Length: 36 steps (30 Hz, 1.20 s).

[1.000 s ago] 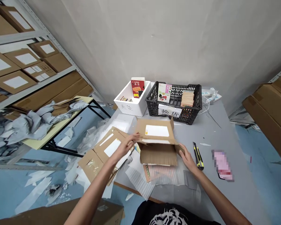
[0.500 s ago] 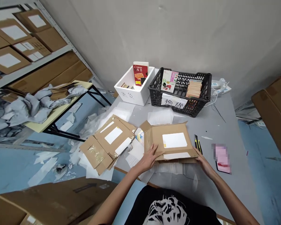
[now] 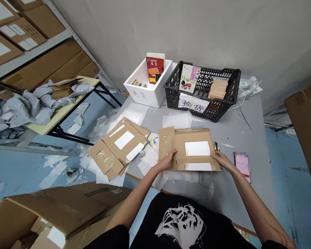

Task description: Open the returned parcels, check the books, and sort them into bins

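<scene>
A flat cardboard mailer box (image 3: 189, 149) with a white label (image 3: 197, 148) lies closed on the grey table (image 3: 251, 138), a taped flap showing at its left end. My left hand (image 3: 167, 160) presses on its lower left part, and my right hand (image 3: 223, 160) holds its right edge. Another flattened cardboard mailer (image 3: 118, 148) with white labels lies to the left on loose white paper. Just past my right fingers, a yellow-and-black utility knife (image 3: 216, 146) is mostly hidden behind the box. A smartphone (image 3: 242, 166) lies to the right.
At the back stand a white foam box (image 3: 145, 88) holding books and a black plastic basket (image 3: 202, 90) with books and a paper sign. Power strips and cables lie behind it. Shelves of cartons rise left; torn grey mailers cover a side table.
The box's lid has gone from raised to folded down, and the box now lies flat and closed under both hands. The view has tilted, shifting everything upward in the picture.
</scene>
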Each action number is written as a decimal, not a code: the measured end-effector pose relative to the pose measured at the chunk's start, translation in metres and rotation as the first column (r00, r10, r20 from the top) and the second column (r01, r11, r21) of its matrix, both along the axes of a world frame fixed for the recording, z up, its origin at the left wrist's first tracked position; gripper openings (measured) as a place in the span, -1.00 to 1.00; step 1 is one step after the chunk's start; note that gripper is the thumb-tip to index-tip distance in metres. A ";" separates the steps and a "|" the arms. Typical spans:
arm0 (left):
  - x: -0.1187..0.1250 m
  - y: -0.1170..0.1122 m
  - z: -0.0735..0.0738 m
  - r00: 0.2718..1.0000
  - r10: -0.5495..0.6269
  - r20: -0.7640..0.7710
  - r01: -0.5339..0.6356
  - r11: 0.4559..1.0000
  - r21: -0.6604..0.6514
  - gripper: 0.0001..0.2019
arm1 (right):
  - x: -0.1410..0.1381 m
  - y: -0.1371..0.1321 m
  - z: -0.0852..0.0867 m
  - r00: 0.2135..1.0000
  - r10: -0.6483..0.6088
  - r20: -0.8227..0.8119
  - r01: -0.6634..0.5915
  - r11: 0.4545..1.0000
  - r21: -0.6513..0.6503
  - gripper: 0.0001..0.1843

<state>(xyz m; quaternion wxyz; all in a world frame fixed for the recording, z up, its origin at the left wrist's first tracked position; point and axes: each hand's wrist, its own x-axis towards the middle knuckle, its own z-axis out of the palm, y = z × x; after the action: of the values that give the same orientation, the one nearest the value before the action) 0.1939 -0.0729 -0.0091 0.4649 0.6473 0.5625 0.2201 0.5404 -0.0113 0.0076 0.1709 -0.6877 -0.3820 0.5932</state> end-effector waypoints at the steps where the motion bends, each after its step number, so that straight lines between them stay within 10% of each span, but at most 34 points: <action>1: -0.004 0.003 -0.002 0.996 0.089 -0.008 -0.089 0.996 -0.023 -0.45 | -0.001 0.001 -0.004 0.999 0.003 0.037 -0.005 0.999 0.043 -0.61; 8: -0.025 0.006 -0.015 0.810 0.536 -0.237 -0.570 0.815 -0.102 -0.30 | -0.008 -0.013 -0.018 0.995 -0.054 -0.086 0.065 0.989 0.133 -0.58; 16: -0.026 0.006 -0.018 0.715 0.677 -0.174 -0.697 0.674 -0.245 -0.29 | -0.017 -0.028 0.004 0.971 -0.177 -0.163 0.201 0.968 0.150 -0.52; 27: -0.087 -0.025 0.052 0.599 0.653 0.464 -0.592 0.751 -0.292 -0.44 | -0.049 -0.010 0.033 0.978 -0.075 -0.195 0.119 0.967 0.227 -0.45; 36: -0.127 -0.062 0.086 0.419 0.712 0.563 -0.719 0.639 -0.273 -0.48 | -0.111 0.002 0.049 0.968 0.023 -0.249 0.030 0.978 0.208 -0.46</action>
<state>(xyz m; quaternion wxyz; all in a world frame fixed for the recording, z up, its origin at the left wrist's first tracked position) 0.0669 -0.1349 0.0765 0.4811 0.2359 0.5937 0.6004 0.4298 -0.0094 0.0570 0.2901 -0.5863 -0.4167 0.6312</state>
